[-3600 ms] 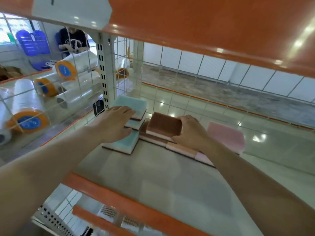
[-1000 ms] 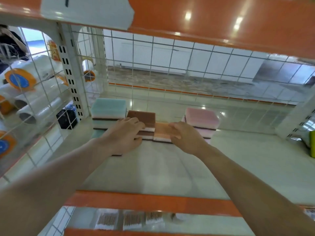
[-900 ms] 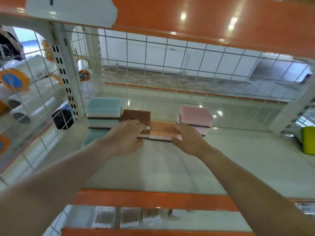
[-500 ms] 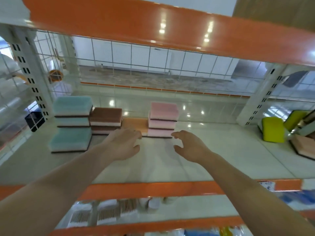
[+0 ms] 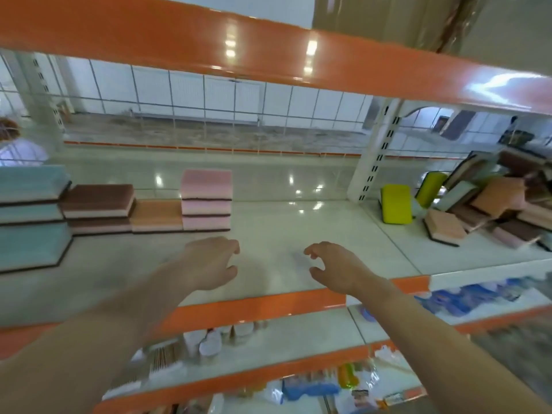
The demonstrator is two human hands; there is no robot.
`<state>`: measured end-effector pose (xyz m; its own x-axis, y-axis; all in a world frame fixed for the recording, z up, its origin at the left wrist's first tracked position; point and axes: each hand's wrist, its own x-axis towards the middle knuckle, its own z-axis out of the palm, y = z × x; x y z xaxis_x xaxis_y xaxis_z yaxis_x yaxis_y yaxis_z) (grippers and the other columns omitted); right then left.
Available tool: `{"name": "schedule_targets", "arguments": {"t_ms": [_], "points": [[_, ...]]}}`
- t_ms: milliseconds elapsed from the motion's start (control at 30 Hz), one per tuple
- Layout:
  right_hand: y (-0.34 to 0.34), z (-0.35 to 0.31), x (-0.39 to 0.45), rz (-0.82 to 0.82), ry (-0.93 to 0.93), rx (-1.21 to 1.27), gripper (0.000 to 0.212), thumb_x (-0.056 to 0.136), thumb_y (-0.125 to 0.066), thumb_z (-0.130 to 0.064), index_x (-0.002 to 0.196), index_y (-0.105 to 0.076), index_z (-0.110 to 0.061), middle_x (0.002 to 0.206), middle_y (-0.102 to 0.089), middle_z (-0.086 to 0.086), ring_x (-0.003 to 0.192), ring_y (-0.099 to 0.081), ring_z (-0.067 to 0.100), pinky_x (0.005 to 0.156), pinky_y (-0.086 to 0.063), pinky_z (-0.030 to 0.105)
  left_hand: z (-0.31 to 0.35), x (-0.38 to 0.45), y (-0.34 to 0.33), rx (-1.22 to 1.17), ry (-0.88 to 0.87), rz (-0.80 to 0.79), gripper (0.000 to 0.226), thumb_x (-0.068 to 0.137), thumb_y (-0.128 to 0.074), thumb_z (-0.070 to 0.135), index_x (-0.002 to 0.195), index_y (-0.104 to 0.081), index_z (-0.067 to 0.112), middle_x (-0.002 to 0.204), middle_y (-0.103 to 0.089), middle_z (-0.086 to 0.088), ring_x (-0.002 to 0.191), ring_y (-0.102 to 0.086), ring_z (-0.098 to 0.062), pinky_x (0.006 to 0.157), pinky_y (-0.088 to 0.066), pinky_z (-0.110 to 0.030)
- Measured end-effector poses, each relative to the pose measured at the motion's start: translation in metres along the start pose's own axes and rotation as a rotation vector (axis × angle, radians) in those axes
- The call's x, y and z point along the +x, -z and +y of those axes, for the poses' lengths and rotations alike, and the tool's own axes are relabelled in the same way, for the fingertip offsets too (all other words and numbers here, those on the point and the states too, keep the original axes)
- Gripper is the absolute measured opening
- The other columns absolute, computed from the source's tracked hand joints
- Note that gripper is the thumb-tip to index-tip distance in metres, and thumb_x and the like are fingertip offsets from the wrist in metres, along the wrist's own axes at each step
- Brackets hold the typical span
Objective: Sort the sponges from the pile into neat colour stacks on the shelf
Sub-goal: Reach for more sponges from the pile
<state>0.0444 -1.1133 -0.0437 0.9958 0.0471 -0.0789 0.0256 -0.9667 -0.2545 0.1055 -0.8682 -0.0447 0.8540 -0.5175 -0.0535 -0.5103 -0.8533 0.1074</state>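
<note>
Sorted sponges stand in a row at the left of the shelf (image 5: 298,234): a teal stack (image 5: 30,216), a brown stack (image 5: 98,207), a single orange sponge (image 5: 156,216) and a pink stack (image 5: 206,198) of three. The unsorted pile (image 5: 490,204) lies at the right, past the upright, with yellow sponges (image 5: 395,204) standing on edge beside it. My left hand (image 5: 212,261) and my right hand (image 5: 334,267) hover over the bare shelf in front of the row. Both hold nothing, fingers loosely curled.
A white slotted upright (image 5: 378,153) divides the shelf between the stacks and the pile. An orange shelf edge (image 5: 268,52) hangs overhead and wire mesh closes the back. Lower shelves (image 5: 268,348) carry small packaged goods.
Both hands have let go of the sponges and drawn back from the row. My view has swung right, bringing the unsorted pile into sight.
</note>
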Motion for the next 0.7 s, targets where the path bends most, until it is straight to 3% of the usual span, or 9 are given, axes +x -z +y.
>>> {"name": "schedule_targets", "arguments": {"t_ms": [200,500,700], "points": [[0.007,0.045,-0.023,0.036,-0.057,0.02,0.043,0.09,-0.054,-0.023,0.133,-0.046,-0.021,0.126,-0.052,-0.002,0.114,-0.049,0.013,0.085,-0.033,0.017,0.048,0.019,-0.005,-0.005,-0.064,-0.01,0.042,0.093,-0.045,0.037,0.133,-0.041,0.025,0.131,-0.048,0.003,0.12,-0.047,-0.016,0.095,-0.041,-0.033],[0.011,0.1,-0.053,0.06,-0.202,0.032,0.042,0.09,-0.053,-0.023,0.131,-0.047,-0.024,0.123,-0.053,-0.004,0.108,-0.051,0.011,0.081,-0.035,0.016,0.106,0.049,-0.013,-0.003,-0.199,-0.044,0.042,0.094,-0.044,0.038,0.133,-0.041,0.025,0.13,-0.048,0.004,0.118,-0.047,-0.015,0.092,-0.04,-0.029],[0.017,0.133,-0.063,0.044,-0.316,0.031,0.043,0.088,-0.051,-0.018,0.13,-0.048,-0.021,0.124,-0.054,0.001,0.111,-0.052,0.017,0.089,-0.041,0.027,0.142,0.085,-0.012,0.014,-0.307,-0.058,0.042,0.094,-0.043,0.036,0.134,-0.04,0.024,0.131,-0.048,0.004,0.118,-0.047,-0.015,0.093,-0.041,-0.029]]}}
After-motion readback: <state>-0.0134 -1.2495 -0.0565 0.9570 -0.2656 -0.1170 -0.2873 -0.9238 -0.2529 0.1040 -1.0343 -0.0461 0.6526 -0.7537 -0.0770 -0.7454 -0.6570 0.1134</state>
